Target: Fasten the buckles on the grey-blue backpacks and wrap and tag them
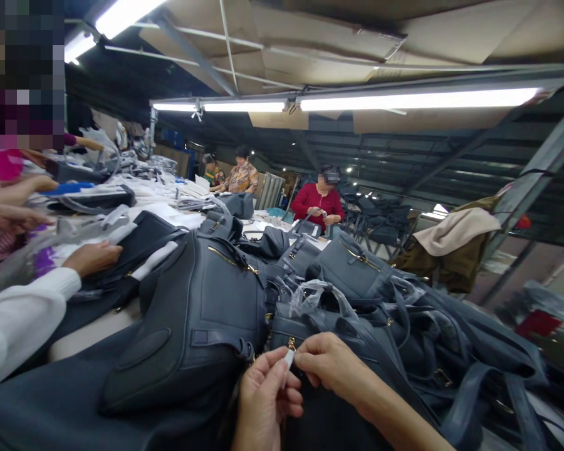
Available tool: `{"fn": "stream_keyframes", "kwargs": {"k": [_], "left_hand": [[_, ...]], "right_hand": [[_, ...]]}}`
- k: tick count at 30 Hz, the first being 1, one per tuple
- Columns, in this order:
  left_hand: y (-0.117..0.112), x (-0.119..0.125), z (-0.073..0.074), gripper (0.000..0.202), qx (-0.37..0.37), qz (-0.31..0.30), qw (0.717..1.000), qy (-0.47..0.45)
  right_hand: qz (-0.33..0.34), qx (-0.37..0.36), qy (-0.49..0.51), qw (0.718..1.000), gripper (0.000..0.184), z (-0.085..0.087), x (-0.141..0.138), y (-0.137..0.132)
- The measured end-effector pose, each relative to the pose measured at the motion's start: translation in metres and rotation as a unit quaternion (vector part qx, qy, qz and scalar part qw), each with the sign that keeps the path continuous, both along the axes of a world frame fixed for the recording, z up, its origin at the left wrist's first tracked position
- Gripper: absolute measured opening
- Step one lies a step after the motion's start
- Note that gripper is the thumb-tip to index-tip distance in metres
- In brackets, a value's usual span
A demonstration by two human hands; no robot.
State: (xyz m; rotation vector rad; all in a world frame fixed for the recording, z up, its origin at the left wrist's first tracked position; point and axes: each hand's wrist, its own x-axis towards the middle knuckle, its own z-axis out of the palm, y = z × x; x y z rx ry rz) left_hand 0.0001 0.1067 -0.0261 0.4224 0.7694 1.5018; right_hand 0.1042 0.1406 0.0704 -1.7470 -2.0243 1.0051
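Note:
At the front of the pile, my left hand pinches a small white wrapping strip between thumb and fingertips. The strip hangs from a gold zipper pull on a dark blue-grey bag. My right hand is closed, thumb and index finger pressed together at the strip's right edge. What its fingertips hold is too small to make out. Left of my hands stands a larger dark bag with a gold zipper and a side strap. Clear plastic wraps the handles just beyond my hands.
More dark bags and straps are heaped to the right and beyond. At left, a co-worker's hand in a white sleeve rests over a bag. A person in red works across the table. Tube lights hang overhead.

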Motion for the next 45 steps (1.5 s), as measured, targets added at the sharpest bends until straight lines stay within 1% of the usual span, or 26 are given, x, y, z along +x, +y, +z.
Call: {"fn": "stream_keyframes", "kwargs": {"k": [2,4,8,11,13,14,17,19,21,24,26,29,34,37,38,39,40,42,44,45], "left_hand": [[-0.001,-0.001,0.002,0.058,0.005,-0.006,1.0,-0.002],[-0.003,-0.002,0.004,0.057,0.019,-0.006,1.0,0.019],[-0.006,-0.005,0.009,0.057,0.051,0.009,0.995,0.081],[-0.006,-0.003,0.01,0.058,0.065,0.009,0.99,0.121],[-0.007,-0.001,0.01,0.057,0.074,0.03,0.987,0.142],[-0.008,0.001,0.01,0.057,0.079,0.049,0.984,0.15],[-0.013,0.005,0.01,0.053,0.091,0.101,0.976,0.171],[-0.016,0.006,0.012,0.052,0.094,0.106,0.973,0.183],[-0.018,0.004,0.016,0.053,0.092,0.082,0.978,0.17],[-0.017,-0.004,0.026,0.062,0.063,0.007,0.995,0.078],[-0.015,-0.011,0.032,0.067,0.041,-0.019,0.999,0.017],[-0.013,-0.016,0.036,0.067,0.031,-0.015,0.999,-0.01],[-0.016,-0.016,0.034,0.058,0.054,-0.02,0.998,0.013],[-0.018,-0.013,0.034,0.056,0.067,-0.013,0.997,0.042],[-0.019,-0.012,0.033,0.055,0.074,-0.003,0.996,0.058],[-0.019,-0.01,0.032,0.054,0.081,0.009,0.994,0.077],[-0.02,-0.008,0.031,0.052,0.087,0.022,0.991,0.095],[-0.021,-0.005,0.027,0.051,0.093,0.046,0.987,0.123],[-0.021,-0.002,0.023,0.051,0.093,0.064,0.985,0.133],[-0.021,-0.001,0.021,0.052,0.094,0.071,0.984,0.132]], "right_hand": [[-0.012,-0.017,0.019,1.0,0.021,-0.001,0.0,-0.002],[-0.028,-0.012,0.035,0.999,0.021,-0.004,0.001,-0.003],[-0.061,0.061,0.079,0.993,0.015,-0.014,0.0,-0.004],[-0.095,0.085,0.115,0.985,0.008,-0.018,-0.004,-0.005],[-0.117,0.069,0.131,0.982,0.007,-0.017,-0.008,-0.007],[-0.128,0.052,0.139,0.981,0.01,-0.015,-0.01,-0.009],[-0.152,-0.032,0.178,0.972,0.023,-0.006,-0.015,-0.015],[-0.145,-0.08,0.198,0.966,0.027,0.001,-0.015,-0.019],[-0.126,-0.1,0.196,0.967,0.027,0.009,-0.012,-0.022],[-0.09,-0.096,0.184,0.974,0.026,0.017,-0.003,-0.022],[-0.071,-0.09,0.189,0.975,0.028,0.018,0.004,-0.02],[-0.057,-0.11,0.219,0.968,0.028,0.017,0.013,-0.018],[-0.031,-0.173,0.29,0.941,0.026,0.014,0.014,-0.02],[-0.047,-0.222,0.332,0.915,0.02,0.01,0.007,-0.02],[-0.066,-0.247,0.35,0.901,0.022,0.008,0.005,-0.02],[-0.09,-0.273,0.375,0.881,0.026,0.006,0.002,-0.019],[-0.114,-0.299,0.409,0.855,0.028,0.004,0.0,-0.018],[-0.149,-0.34,0.486,0.791,0.027,-0.002,-0.002,-0.018],[-0.149,-0.37,0.551,0.733,0.025,-0.008,-0.003,-0.019],[-0.139,-0.387,0.57,0.712,0.028,-0.011,-0.003,-0.02]]}}
